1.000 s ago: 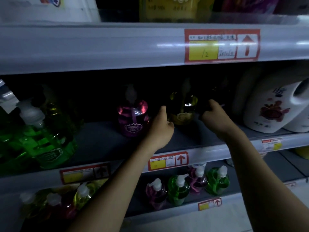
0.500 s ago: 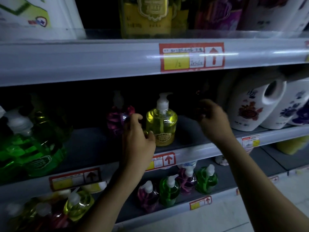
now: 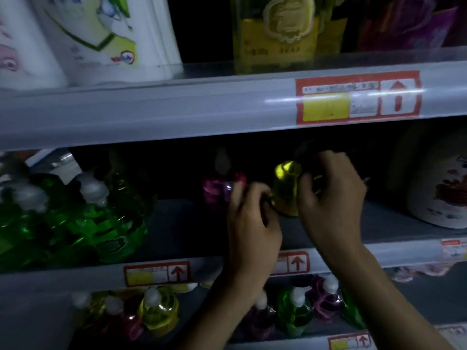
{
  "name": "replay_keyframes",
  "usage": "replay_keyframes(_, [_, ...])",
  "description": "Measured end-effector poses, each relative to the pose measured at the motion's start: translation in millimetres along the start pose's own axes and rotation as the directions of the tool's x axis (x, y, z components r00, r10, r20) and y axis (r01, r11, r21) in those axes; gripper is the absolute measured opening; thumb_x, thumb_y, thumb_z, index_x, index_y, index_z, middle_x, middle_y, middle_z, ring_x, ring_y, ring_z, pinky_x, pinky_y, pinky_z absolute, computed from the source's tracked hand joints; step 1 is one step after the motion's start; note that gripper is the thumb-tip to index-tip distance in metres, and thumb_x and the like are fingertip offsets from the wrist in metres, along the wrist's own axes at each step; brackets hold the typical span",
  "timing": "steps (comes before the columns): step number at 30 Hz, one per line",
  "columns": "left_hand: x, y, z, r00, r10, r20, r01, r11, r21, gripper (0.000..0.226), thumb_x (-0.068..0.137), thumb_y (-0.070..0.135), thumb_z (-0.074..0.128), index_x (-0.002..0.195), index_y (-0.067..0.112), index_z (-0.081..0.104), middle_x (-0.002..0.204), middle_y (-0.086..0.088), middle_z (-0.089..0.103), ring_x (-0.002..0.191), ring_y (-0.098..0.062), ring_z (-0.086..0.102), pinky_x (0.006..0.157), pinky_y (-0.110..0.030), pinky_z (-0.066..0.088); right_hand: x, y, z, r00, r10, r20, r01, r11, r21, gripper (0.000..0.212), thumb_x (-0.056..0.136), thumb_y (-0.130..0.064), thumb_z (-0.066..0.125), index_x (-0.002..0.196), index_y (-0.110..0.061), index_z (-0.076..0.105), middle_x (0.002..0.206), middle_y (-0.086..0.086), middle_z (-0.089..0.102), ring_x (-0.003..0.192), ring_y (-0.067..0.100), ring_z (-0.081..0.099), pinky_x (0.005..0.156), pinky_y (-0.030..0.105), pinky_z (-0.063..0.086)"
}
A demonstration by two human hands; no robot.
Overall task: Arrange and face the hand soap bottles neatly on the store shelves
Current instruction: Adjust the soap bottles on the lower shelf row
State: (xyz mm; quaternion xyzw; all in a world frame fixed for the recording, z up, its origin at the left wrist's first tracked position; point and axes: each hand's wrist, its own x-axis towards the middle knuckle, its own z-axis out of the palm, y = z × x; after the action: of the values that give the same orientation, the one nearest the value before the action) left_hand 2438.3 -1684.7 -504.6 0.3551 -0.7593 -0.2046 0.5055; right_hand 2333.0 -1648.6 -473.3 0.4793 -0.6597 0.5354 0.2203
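A yellow hand soap bottle [image 3: 285,188] stands on the middle shelf [image 3: 192,228]. My right hand [image 3: 331,198] is wrapped around its right side and top, hiding the pump. My left hand [image 3: 252,223] touches its lower left side with curled fingers. Just left of it stands a pink soap bottle [image 3: 217,188] with a white pump, deeper in the dark. Several green soap bottles [image 3: 83,218] crowd the shelf's left end.
A white detergent jug [image 3: 439,188] stands at the right of the middle shelf. The lower shelf holds small yellow [image 3: 159,311], green [image 3: 293,314] and pink bottles. White jugs and a yellow bottle [image 3: 275,34] sit on the top shelf. Price tags [image 3: 356,97] line the shelf edges.
My right hand has come left and closed on the yellow bottle, covering its pump. My left hand stays at the bottle's left side. The view has shifted closer and leftward.
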Motion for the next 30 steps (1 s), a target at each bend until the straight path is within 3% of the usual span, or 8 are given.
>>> replay_keyframes(3, [19,-21,-23,0.98,-0.141,-0.14,0.156,0.982,0.102,0.014,0.085,0.002,0.054,0.097,0.008,0.053,0.107,-0.008,0.045,0.086,-0.014,0.046,0.074,-0.014,0.029,-16,-19,27,0.964,0.047,0.262,-0.065,0.996,0.062,0.016,0.077,0.005,0.053,0.088,-0.005,0.058,0.084,0.011,0.059,0.079,0.025,0.054,0.063,0.029,0.032])
replay_keyframes(6, [28,-42,-37,0.973,-0.23,0.019,0.222,0.955,0.196,0.007,0.093,0.012,0.049,0.098,0.006,0.049,0.111,-0.012,0.044,0.095,-0.029,0.048,0.073,-0.022,0.025,-29,-23,55,0.874,0.14,0.465,-0.195,0.978,0.07,0.017,0.08,0.003,0.057,0.093,-0.005,0.05,0.089,0.014,0.056,0.081,0.034,0.055,0.058,0.027,0.025])
replay_keyframes(10, [31,-54,-53,0.969,-0.18,0.17,0.15,0.973,0.178,0.025,0.096,0.012,0.046,0.119,0.005,0.052,0.122,-0.013,0.043,0.104,-0.03,0.05,0.083,-0.029,0.037,-35,-22,66,0.8,0.162,0.577,-0.246,0.967,0.069,0.031,0.082,-0.002,0.065,0.103,-0.007,0.044,0.096,0.014,0.062,0.089,0.034,0.061,0.065,0.029,0.036])
replay_keyframes(12, [31,-62,-61,0.959,-0.158,0.234,0.138,0.986,0.099,0.037,0.096,0.008,0.046,0.132,0.007,0.049,0.133,-0.011,0.041,0.113,-0.029,0.051,0.097,-0.035,0.042,-32,-25,63,0.784,0.199,0.588,-0.295,0.953,0.071,0.035,0.083,-0.007,0.068,0.109,-0.007,0.045,0.098,0.009,0.061,0.09,0.029,0.06,0.072,0.033,0.043])
replay_keyframes(17, [17,-68,-77,0.939,-0.053,0.34,0.069,0.997,-0.034,0.056,0.091,-0.004,0.045,0.144,0.012,0.039,0.146,0.002,0.033,0.118,-0.021,0.049,0.105,-0.029,0.04,-38,-37,52,0.786,0.261,0.56,-0.359,0.931,0.07,0.049,0.081,-0.009,0.071,0.121,-0.018,0.045,0.105,-0.005,0.061,0.092,0.015,0.059,0.074,0.025,0.044])
replay_keyframes(25, [13,-49,-74,0.819,0.047,0.571,0.043,0.989,-0.143,0.071,0.084,-0.018,0.044,0.149,0.007,0.027,0.159,-0.002,0.018,0.142,-0.02,0.026,0.117,-0.033,0.026,-43,-32,25,0.823,0.331,0.462,-0.312,0.942,-0.121,0.066,0.077,-0.01,0.073,0.136,-0.019,0.045,0.112,-0.003,0.059,0.102,0.021,0.057,0.083,0.039,0.048])
replay_keyframes(27, [8,-44,-89,0.871,0.03,0.491,0.031,0.993,-0.115,0.062,0.085,-0.014,0.046,0.144,0.006,0.037,0.151,-0.007,0.034,0.137,-0.021,0.035,0.114,-0.024,0.028,-41,-40,21,0.908,0.225,0.354,-0.179,0.971,-0.159,0.054,0.075,-0.012,0.068,0.127,-0.02,0.053,0.118,0.005,0.059,0.105,0.029,0.058,0.085,0.046,0.051])
replay_keyframes(30, [0,-52,-135,0.992,0.044,0.118,-0.06,0.989,0.138,0.031,0.086,-0.001,0.052,0.111,0.012,0.064,0.112,-0.004,0.057,0.093,-0.02,0.058,0.079,-0.026,0.05,-40,-80,30,0.968,0.086,0.236,-0.087,0.996,-0.005,0.036,0.083,-0.001,0.061,0.112,-0.02,0.058,0.115,0.006,0.057,0.095,0.016,0.056,0.08,0.037,0.05])
